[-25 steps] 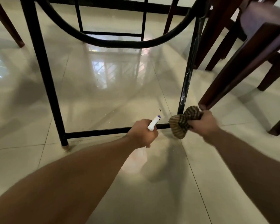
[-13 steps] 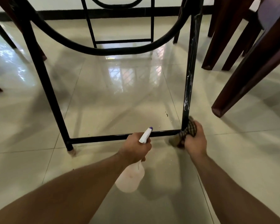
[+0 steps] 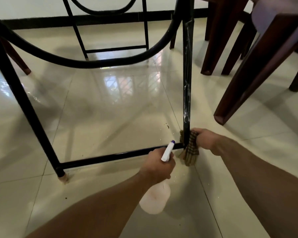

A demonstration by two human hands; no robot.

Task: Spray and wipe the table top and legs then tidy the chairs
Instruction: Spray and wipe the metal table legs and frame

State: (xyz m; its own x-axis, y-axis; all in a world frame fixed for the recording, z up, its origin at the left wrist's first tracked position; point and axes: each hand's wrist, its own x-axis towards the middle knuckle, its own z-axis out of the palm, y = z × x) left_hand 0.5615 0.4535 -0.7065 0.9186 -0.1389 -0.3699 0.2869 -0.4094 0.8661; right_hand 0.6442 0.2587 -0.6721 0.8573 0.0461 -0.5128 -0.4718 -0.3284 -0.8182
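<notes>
Grips checked cloth [image 3: 190, 152] in right hand [image 3: 206, 140], fingers curled round it, pressed round foot of the near-right black table leg [image 3: 187, 83], right at the joint w/ the lower crossbar [image 3: 110, 157]. Holds spray bottle [image 3: 155, 198] in left hand [image 3: 157, 166], fist closed on the neck, nozzle tipped up toward the cloth, pale body hanging below the hand.

Crowding in on the right: dark wooden chair leg [image 3: 248, 74], angled, near the wiping hand but apart from it; more chair legs behind. Sagging across the view btwn the near legs: curved black brace [image 3: 93, 62]. At left: left table leg [image 3: 24, 107] w/ pale foot cap. Beyond: far table frame [image 3: 113, 48]. Glossy floor tiles [image 3: 110, 109] underneath, small dark specks nr the cloth. Pale streaks on the leg above the cloth.
</notes>
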